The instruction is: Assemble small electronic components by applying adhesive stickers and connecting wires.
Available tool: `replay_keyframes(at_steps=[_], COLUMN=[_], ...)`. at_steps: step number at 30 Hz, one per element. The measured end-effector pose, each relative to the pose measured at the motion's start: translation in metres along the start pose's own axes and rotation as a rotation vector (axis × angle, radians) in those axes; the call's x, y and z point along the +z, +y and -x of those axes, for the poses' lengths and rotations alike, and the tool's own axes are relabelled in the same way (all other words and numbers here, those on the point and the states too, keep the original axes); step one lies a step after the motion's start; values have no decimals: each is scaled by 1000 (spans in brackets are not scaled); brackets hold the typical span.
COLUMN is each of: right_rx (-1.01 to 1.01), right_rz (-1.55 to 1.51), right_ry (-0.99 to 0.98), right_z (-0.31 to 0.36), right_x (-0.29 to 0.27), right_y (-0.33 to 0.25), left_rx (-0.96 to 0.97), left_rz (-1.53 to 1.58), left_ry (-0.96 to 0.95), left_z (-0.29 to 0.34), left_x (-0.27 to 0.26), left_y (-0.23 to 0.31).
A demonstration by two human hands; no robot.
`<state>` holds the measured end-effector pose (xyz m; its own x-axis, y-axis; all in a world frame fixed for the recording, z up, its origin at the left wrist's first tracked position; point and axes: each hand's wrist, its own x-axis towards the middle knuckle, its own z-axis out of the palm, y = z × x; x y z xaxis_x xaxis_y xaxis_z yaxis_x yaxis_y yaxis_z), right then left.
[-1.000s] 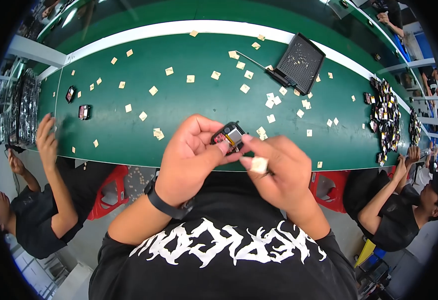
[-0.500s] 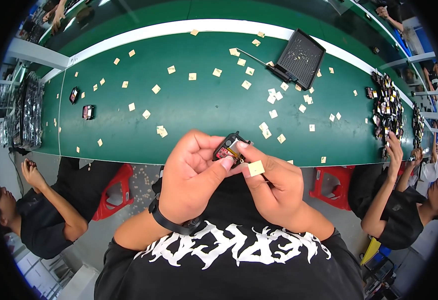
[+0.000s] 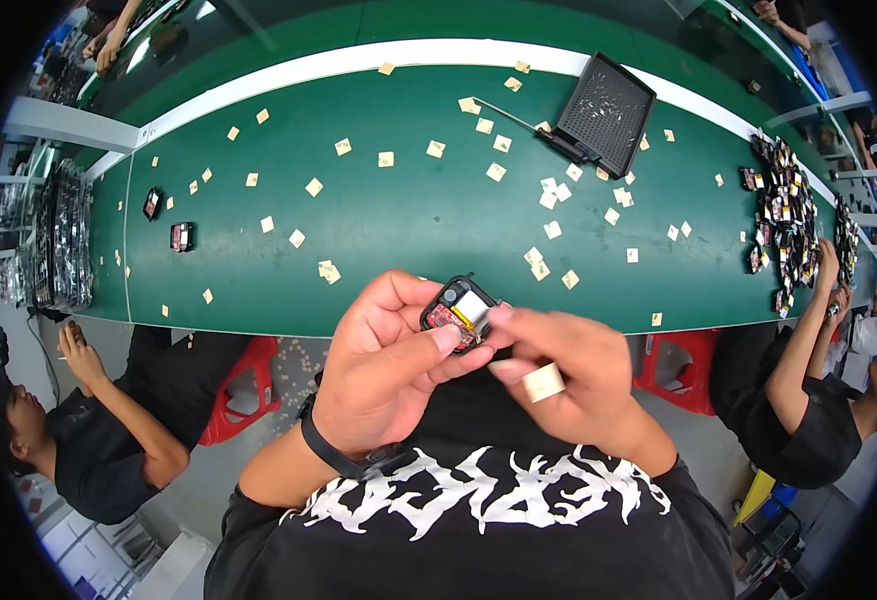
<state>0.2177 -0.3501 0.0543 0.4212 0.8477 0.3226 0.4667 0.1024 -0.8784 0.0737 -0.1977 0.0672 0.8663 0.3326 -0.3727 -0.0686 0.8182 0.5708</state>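
My left hand (image 3: 384, 345) is closed around a small black device housing (image 3: 447, 294), its thumb over the lower edge. Inside the open housing show a red circuit board, a round grey part and a silver-white cell with a yellow strip. My right hand (image 3: 584, 365) is at the housing's right side, index fingertip at its edge. Blur hides whether these fingers grip anything there. Over the right thumb lies a pale yellow square (image 3: 544, 382), which looks like a paper or sticker piece; how it is held there is unclear.
Many pale squares (image 3: 387, 159) lie scattered over the green table (image 3: 379, 215). A black perforated tray (image 3: 607, 115) with a thin rod stands at the back right. Two similar devices (image 3: 181, 237) sit left; a heap of them (image 3: 784, 200) lies right. People sit on both sides.
My right hand has moved right and slightly down, its finger off the silver cell, carrying the pale square along. The cell now shows more fully. The person at right reaches toward the heap.
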Motion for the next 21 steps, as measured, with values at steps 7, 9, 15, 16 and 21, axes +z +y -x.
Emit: replay_keyframes(at_steps=[7, 9, 15, 16, 21], right_rx=[183, 178, 76, 64, 71], right_rz=[-130, -113, -11, 2, -1], right_ry=[105, 108, 72, 61, -35], right_z=[6, 5, 0, -2, -5], right_x=[-14, -15, -16, -17, -24], right_y=[9, 10, 13, 13, 16], left_rx=[-51, -64, -69, -70, -21], left_rz=[-32, -20, -29, -28, -249], left_ry=[16, 21, -5, 3, -48], left_z=[-6, -7, -10, -10, -10], left_x=[4, 4, 2, 2, 6], left_y=[3, 2, -2, -4, -2])
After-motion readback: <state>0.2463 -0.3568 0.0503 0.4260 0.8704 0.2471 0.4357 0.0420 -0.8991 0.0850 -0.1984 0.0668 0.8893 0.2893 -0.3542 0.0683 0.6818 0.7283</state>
